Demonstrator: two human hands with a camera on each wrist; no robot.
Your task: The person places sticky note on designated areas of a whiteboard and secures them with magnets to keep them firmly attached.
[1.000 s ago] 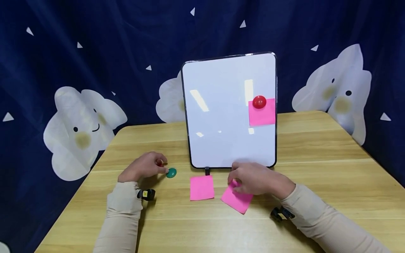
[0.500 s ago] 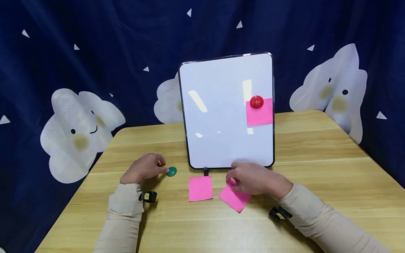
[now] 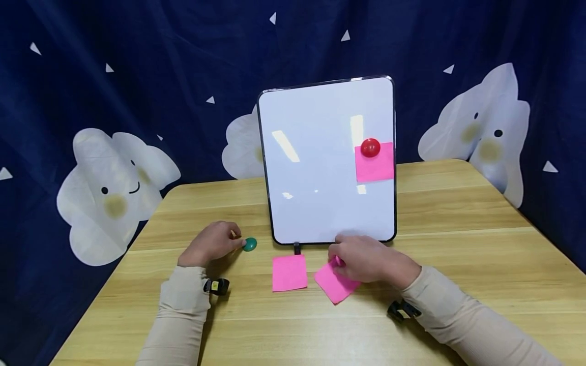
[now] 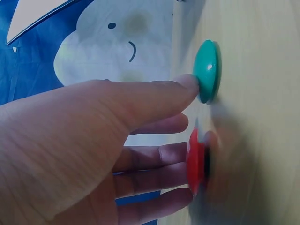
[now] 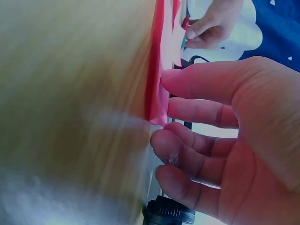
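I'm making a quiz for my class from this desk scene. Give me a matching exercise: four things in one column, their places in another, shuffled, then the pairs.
Things:
1. green magnet
2. red magnet
3. tilted pink note
4. square pink note

Places:
A. on the whiteboard, pinning a note
B. under the right hand
C. at the left hand fingertip
D. lying free below the board's foot

Pairs: 1-C, 2-A, 3-B, 4-D

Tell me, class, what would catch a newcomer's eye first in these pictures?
The upright whiteboard at mid-table, a red magnet pinning a pink note to its right side. Below, the right hand touches another pink note, and the left hand touches a green magnet.
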